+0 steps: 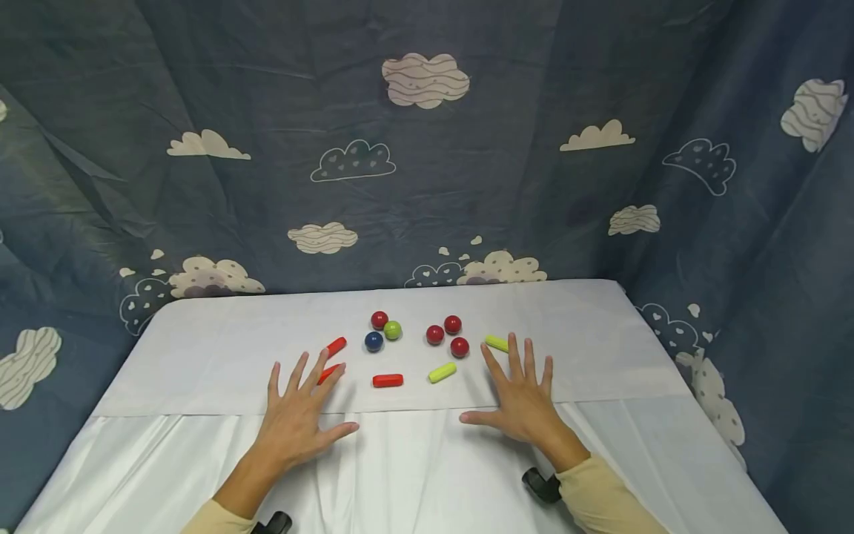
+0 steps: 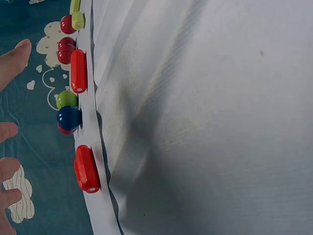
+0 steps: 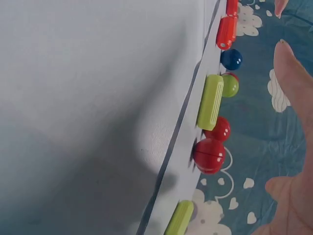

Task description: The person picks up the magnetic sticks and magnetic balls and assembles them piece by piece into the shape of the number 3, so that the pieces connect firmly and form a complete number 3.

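My left hand [image 1: 293, 424] hovers with fingers spread over the near left of the white table, holding nothing. Its fingertips overlap a red stick [image 1: 329, 373] in the head view, partly hiding it; a second red stick [image 1: 336, 346] lies just beyond. A third red stick [image 1: 388, 380] lies between the hands. My right hand [image 1: 525, 406] is likewise spread and holds nothing, its fingers near a yellow-green stick [image 1: 497, 343] that they partly cover. Another yellow-green stick [image 1: 442, 372] lies to its left. In the right wrist view this stick [image 3: 211, 102] shows ridged sides.
Behind the sticks sit a red ball [image 1: 379, 320], a green ball [image 1: 392, 330] and a blue ball [image 1: 373, 341], grouped closely. Right of them is a cluster of three red balls [image 1: 435, 335]. A dark cloud-patterned curtain [image 1: 467, 185] hangs behind the white-covered table [image 1: 220, 356].
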Demonstrator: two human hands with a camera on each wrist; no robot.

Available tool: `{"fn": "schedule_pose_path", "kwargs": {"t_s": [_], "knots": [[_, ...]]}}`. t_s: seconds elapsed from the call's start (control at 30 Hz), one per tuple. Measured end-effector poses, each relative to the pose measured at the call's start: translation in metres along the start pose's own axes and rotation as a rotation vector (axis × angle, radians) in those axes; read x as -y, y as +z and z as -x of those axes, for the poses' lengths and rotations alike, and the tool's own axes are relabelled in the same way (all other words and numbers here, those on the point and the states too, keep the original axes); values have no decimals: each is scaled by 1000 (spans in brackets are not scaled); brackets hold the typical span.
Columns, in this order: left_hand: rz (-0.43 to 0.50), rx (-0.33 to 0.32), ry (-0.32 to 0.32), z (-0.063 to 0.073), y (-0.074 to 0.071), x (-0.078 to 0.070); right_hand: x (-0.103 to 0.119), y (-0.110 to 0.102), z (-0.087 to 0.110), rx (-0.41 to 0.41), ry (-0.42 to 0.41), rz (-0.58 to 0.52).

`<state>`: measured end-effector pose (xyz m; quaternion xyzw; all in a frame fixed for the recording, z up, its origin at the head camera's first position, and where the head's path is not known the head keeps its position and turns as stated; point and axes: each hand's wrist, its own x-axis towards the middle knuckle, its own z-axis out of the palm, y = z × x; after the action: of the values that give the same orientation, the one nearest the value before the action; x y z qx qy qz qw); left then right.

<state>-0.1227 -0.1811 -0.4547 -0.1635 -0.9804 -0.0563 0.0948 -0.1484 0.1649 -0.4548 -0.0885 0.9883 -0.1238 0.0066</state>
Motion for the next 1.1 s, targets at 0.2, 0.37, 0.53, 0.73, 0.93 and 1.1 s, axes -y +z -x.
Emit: {"fn": "schedule_pose_path", "kwargs": {"t_s": [0.2,0.37,0.53,0.73,0.93,1.1], "knots": [[7,-12,9,-1,0,0,3,0,-6,-11,-4,-29],[28,-6,9,-3,2,-2,6,1,-11,-36,-38,-54],[66,-12,40,-6,4,-6,11,1,-17,-41,-77,-71],[132,-51,99,-14,7,-13,18,2,-25,-29,-124,-97],[245,-27,124,-23,9,-22,24,3,-34,47,-151,-163],[378,68,91,-30,11,-32,26,4,-40,135,-164,-215]]}}
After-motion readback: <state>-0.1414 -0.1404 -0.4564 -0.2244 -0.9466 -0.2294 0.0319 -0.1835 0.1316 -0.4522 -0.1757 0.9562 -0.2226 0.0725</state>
